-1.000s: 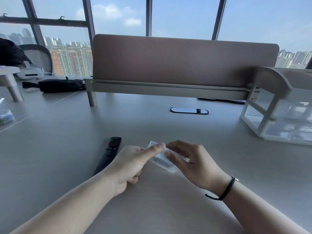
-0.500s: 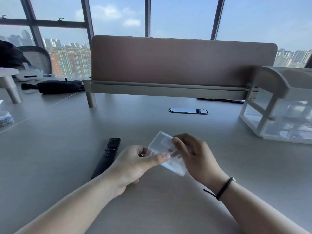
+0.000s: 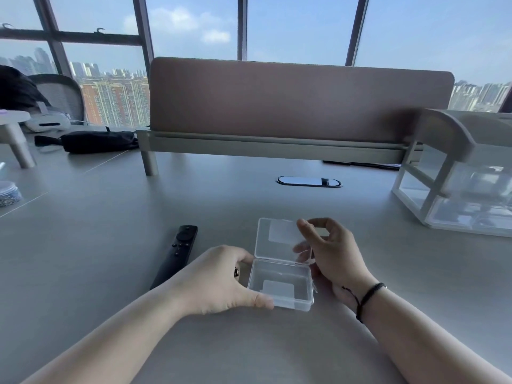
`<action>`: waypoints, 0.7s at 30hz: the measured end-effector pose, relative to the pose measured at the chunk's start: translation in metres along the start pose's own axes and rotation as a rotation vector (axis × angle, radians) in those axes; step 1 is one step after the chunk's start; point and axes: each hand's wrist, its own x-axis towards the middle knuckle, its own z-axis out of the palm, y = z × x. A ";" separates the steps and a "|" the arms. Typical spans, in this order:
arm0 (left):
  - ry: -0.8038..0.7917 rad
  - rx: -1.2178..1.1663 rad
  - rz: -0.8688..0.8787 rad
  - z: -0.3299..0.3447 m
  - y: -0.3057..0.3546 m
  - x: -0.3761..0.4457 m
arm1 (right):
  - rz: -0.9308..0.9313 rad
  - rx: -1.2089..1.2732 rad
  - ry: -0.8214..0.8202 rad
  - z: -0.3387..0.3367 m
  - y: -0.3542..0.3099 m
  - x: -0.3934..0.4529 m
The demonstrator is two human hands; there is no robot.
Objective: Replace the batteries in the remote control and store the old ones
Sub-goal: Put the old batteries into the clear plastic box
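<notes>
A small clear plastic box [image 3: 293, 302] rests on the grey desk with its hinged lid [image 3: 273, 245] standing open; the box looks empty. My left hand [image 3: 219, 281] grips the box's left side, thumb on the front corner. A small dark round end [image 3: 236, 271], possibly a battery, shows in its palm. My right hand [image 3: 338, 256] is at the lid's right edge, fingertips touching it and partly seen through the plastic. A black remote control [image 3: 177, 253] lies button side up just left of my left hand.
A brown desk divider [image 3: 299, 103] runs across the back. A clear drawer organiser [image 3: 454, 189] stands at the right. An oval cable port [image 3: 309, 181] sits mid-desk. A black pouch [image 3: 97, 141], a white headset [image 3: 47, 123] and a small jar [image 3: 8, 194] are at the left.
The box was shut and held up between both hands. It now sits on the desk with its lid swung open, my left hand on its base, my right hand at the lid.
</notes>
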 end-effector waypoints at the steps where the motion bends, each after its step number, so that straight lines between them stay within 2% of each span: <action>1: 0.010 0.002 -0.002 -0.001 -0.001 0.000 | -0.003 0.001 0.003 0.000 0.000 0.000; 7: 0.097 0.031 -0.068 -0.002 -0.003 0.000 | -0.066 0.003 -0.020 0.002 -0.002 -0.002; 9: 0.149 -0.023 -0.048 -0.001 -0.005 0.002 | -0.067 0.017 -0.031 0.001 -0.002 -0.003; 12: 0.207 -0.252 -0.011 -0.002 -0.003 0.005 | -0.116 -0.019 -0.035 0.000 -0.003 -0.005; 14: 0.162 -0.522 -0.008 -0.001 0.000 0.005 | -0.185 -0.097 0.002 0.001 -0.005 -0.007; 17: 0.098 -0.823 -0.061 -0.002 0.005 0.005 | -0.373 -0.362 0.123 0.002 -0.009 -0.014; 19: 0.051 -1.016 -0.097 -0.004 0.006 0.004 | -0.584 -0.499 0.210 0.002 -0.013 -0.021; 21: -0.013 -1.086 -0.085 -0.005 0.006 0.002 | -0.802 -0.535 0.213 0.004 -0.018 -0.030</action>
